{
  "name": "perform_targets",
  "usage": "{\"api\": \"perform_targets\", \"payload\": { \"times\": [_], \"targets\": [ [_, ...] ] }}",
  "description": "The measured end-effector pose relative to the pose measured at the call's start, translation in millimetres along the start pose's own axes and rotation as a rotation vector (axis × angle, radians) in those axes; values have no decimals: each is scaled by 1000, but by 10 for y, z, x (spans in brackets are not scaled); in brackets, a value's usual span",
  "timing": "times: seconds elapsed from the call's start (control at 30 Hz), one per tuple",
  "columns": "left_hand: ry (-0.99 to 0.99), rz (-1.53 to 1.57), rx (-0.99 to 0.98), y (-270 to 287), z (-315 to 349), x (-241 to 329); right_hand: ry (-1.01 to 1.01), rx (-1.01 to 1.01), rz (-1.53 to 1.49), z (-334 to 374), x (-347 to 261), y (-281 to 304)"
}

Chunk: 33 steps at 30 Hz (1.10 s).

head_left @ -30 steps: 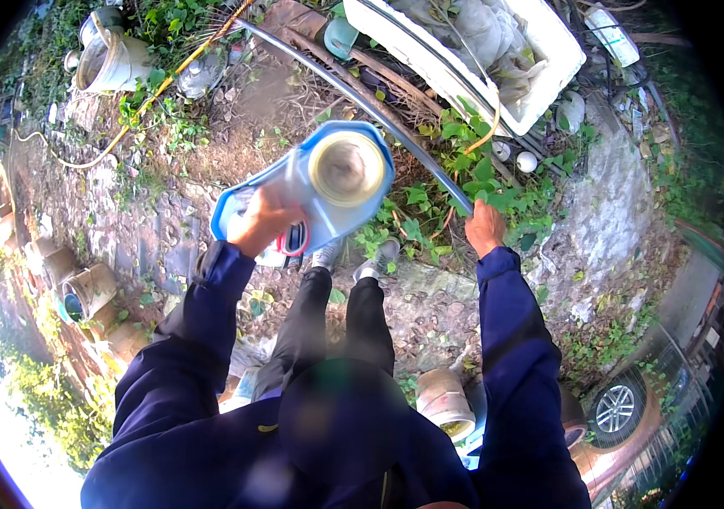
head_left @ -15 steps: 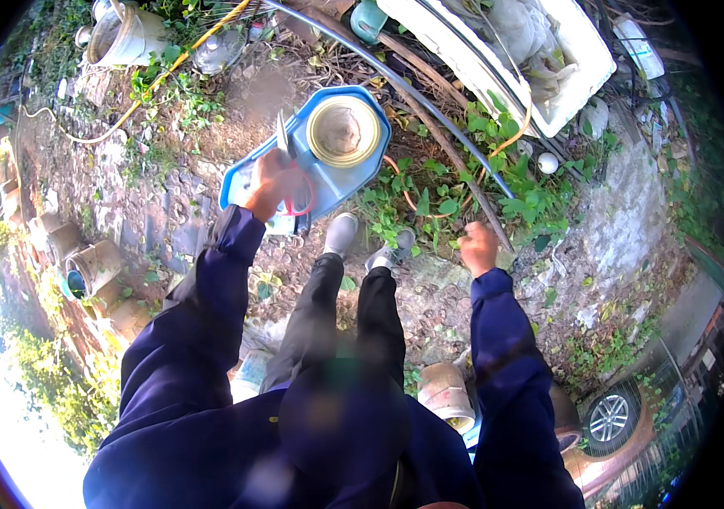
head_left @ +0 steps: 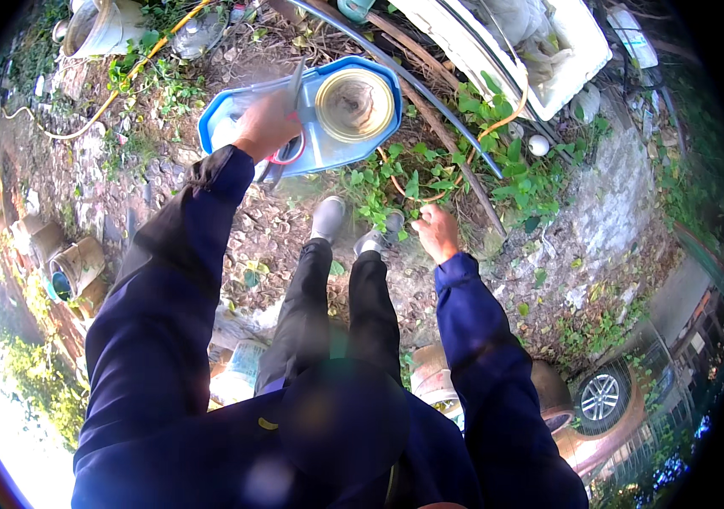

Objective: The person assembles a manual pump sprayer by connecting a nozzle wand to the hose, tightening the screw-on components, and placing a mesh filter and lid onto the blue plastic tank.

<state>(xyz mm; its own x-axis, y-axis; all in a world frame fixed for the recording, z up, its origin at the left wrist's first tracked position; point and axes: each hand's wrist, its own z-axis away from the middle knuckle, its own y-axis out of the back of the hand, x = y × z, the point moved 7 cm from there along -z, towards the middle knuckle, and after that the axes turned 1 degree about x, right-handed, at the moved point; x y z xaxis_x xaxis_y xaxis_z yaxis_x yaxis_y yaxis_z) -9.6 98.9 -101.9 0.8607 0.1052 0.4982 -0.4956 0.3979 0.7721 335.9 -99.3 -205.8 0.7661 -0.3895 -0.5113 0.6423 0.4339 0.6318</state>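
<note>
My left hand [head_left: 269, 125] is closed at the middle of a blue plastic tray [head_left: 328, 158], which hangs over the ground ahead of my feet. Scissors [head_left: 288, 153] with red handles are in that same hand, their blades pointing away from me. In the right side of the tray stands a round tin [head_left: 354, 105] with a pale yellow rim and a whitish inside. My right hand [head_left: 436, 232] is in the air beside leafy green vines [head_left: 413, 184], its fingers curled in; whether anything is between them cannot be made out.
A blue-grey pipe [head_left: 430, 83] and a wooden pole [head_left: 455, 157] lie beyond the vines. A white foam box [head_left: 578, 89] stands at the far right. White buckets [head_left: 108, 32] and a yellow hose [head_left: 137, 81] are at the far left. Clay pots [head_left: 434, 377] stand behind my feet.
The blue tray has swung farther from me and levelled out, carried by my left hand with the scissors. My right hand has moved left and slightly away from me, toward the vines.
</note>
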Motion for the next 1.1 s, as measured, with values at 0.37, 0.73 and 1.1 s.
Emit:
{"api": "perform_targets", "payload": {
  "times": [0.37, 0.73, 1.1],
  "targets": [
    [101, -173, 46, -177, 268, -7, -191, -38, -99, -113, 348, -420],
    [153, -247, 57, -259, 219, 38, -50, 634, 99, -1305, 606, 1658],
    [103, -390, 160, -352, 149, -50, 38, 443, 663, -2857, 87, 2623]
  ]
}}
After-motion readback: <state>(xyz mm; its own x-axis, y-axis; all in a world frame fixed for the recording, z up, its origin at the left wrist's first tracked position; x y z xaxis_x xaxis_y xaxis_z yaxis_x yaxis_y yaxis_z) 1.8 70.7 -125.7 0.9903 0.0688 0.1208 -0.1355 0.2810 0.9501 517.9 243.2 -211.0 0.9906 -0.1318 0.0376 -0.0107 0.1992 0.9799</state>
